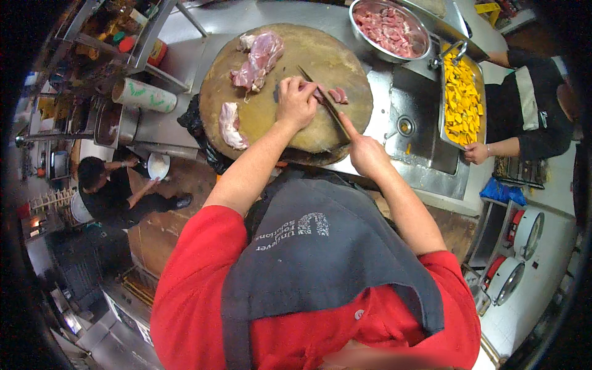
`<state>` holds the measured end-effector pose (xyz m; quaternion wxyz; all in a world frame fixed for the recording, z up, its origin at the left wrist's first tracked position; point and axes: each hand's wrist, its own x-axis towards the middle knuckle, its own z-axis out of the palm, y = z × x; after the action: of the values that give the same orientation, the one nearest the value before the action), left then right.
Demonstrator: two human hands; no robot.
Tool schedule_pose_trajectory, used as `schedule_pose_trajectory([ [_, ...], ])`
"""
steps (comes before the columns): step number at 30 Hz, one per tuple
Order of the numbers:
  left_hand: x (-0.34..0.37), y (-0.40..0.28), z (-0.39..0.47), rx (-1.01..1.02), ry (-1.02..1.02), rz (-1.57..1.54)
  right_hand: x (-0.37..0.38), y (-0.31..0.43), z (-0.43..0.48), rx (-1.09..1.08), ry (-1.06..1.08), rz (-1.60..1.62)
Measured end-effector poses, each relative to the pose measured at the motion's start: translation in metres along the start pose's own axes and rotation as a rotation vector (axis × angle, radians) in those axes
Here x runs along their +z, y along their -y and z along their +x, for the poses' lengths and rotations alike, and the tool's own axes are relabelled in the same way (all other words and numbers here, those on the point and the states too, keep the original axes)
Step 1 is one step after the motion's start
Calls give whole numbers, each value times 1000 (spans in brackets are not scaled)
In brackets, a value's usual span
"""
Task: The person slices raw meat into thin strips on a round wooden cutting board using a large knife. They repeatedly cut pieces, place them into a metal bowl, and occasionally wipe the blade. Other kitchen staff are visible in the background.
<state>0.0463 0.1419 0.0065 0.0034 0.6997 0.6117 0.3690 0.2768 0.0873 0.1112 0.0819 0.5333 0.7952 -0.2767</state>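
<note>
My right hand (367, 155) grips a long-bladed kitchen knife (334, 111), its index finger stretched along the blade. The blade lies slantwise over a round wooden chopping block (333, 55), right against a piece of raw meat (318, 95). With curled fingers, my left hand (297, 105) holds that piece down and hides most of it. Just right of the blade are several cut meat slices (339, 95). A large raw cut of meat (261, 60) rests on the block's upper left. Lower down lies a smaller, fatty piece of meat (231, 126).
Beyond the block stands a steel bowl (355, 34) of cut raw meat. A sink (418, 148) adjoins on the right. There a person (532, 111) holds a tray (484, 92) of yellow chunks (462, 101). At left, another person (115, 189) carries a white bowl (158, 166).
</note>
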Motion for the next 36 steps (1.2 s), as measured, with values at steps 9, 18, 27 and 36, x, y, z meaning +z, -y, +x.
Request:
schedule_pose_trajectory([
  [9,-3,3,-3,-101,-107,-117,8,-25,-20,-61,-51,124],
  [18,-4,4,0,-74,-116,-100,-14,7,-47,-23,7,-107],
  [27,8,18,-8,-53,-43,16,12,16,45,-66,-37,62],
  [36,-11,8,-10,-52,35,-398,26,-26,-5,-97,14,299],
])
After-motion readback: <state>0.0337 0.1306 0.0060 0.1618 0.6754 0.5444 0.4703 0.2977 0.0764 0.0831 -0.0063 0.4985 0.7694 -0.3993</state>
